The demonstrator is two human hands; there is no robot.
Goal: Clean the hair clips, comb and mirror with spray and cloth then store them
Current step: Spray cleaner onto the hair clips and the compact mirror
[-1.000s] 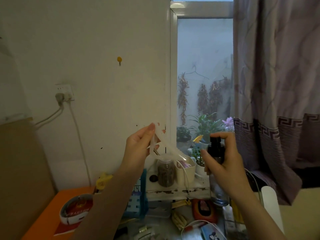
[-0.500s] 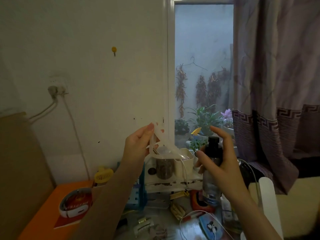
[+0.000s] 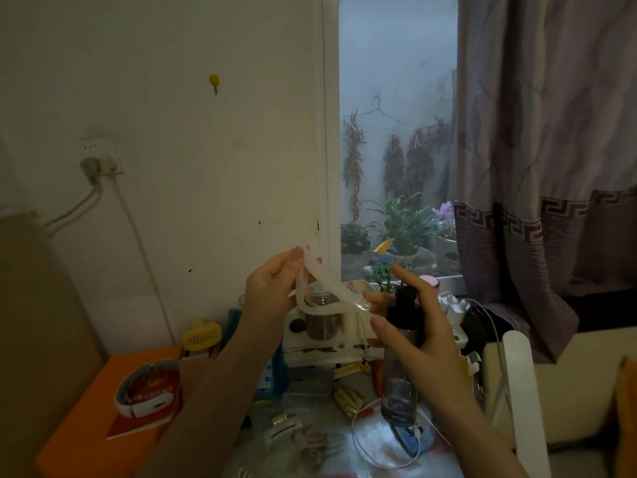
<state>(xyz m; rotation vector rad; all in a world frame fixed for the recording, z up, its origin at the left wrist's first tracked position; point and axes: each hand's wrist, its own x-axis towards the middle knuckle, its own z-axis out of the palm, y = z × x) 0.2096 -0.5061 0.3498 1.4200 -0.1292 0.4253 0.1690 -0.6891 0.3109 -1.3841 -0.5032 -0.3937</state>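
My left hand [image 3: 272, 288] pinches a large translucent white hair clip [image 3: 327, 294] by its upper end and holds it up in front of the window frame. My right hand [image 3: 424, 332] grips a dark spray bottle [image 3: 401, 360] with a black pump head, index finger raised above the head. The nozzle faces the clip, a short gap away. On the table below lie more hair clips: a pale claw clip [image 3: 281, 424], a mauve one [image 3: 315, 443] and tan ones [image 3: 348, 396]. Comb, mirror and cloth I cannot make out.
A white shelf [image 3: 324, 346] with a jar [image 3: 322, 317] stands behind the hands. A yellow mini fan [image 3: 201, 336], an orange box [image 3: 89, 419] with a white neck device, a blue rack [image 3: 275, 374] and white cables [image 3: 386, 439] crowd the table. A curtain [image 3: 551, 167] hangs right.
The view has tilted downward, showing more of the table. My right index finger lifted off the bottle's pump head and stays raised; the bottle moved slightly closer to the clip.
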